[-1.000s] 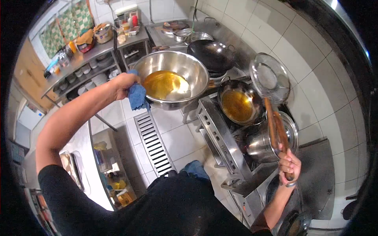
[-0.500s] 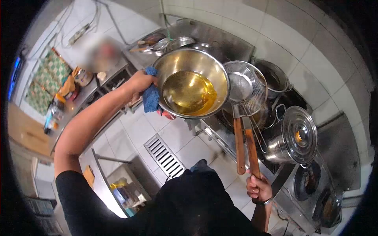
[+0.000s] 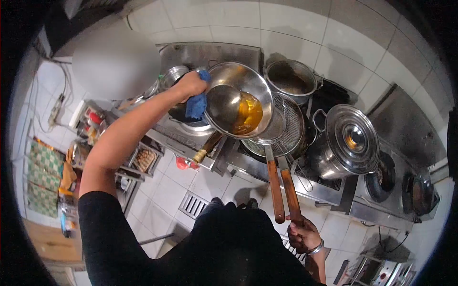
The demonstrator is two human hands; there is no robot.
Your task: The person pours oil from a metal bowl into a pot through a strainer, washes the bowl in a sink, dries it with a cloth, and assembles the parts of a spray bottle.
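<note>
A blue cloth (image 3: 196, 106) is gripped in my left hand (image 3: 192, 86) at the rim of a large steel bowl (image 3: 222, 107). Golden liquid (image 3: 248, 116) lies toward the right side of the tilted bowl. Two wooden handles rise from my right hand (image 3: 304, 234), whose fingers are wrapped round the end of the right one. The handles belong to strainers: a small fine one (image 3: 275, 125) lies over a wide mesh one (image 3: 293, 124). The bowl's right edge overlaps the strainers, above a dark wok mostly hidden beneath them.
A lidded steel pot (image 3: 346, 138) stands right of the strainers. Behind them is an open pot (image 3: 292, 78). Dark pans (image 3: 380, 178) sit farther right. Below the bowl, a wooden-handled tool (image 3: 207, 147) sticks out over the stove edge. A floor drain (image 3: 193, 205) lies near my feet.
The view has turned toward the stove. The bowl has moved over the strainers and tilted right, its liquid gathering at that side. The strainers have swung from beside the wok to over it.
</note>
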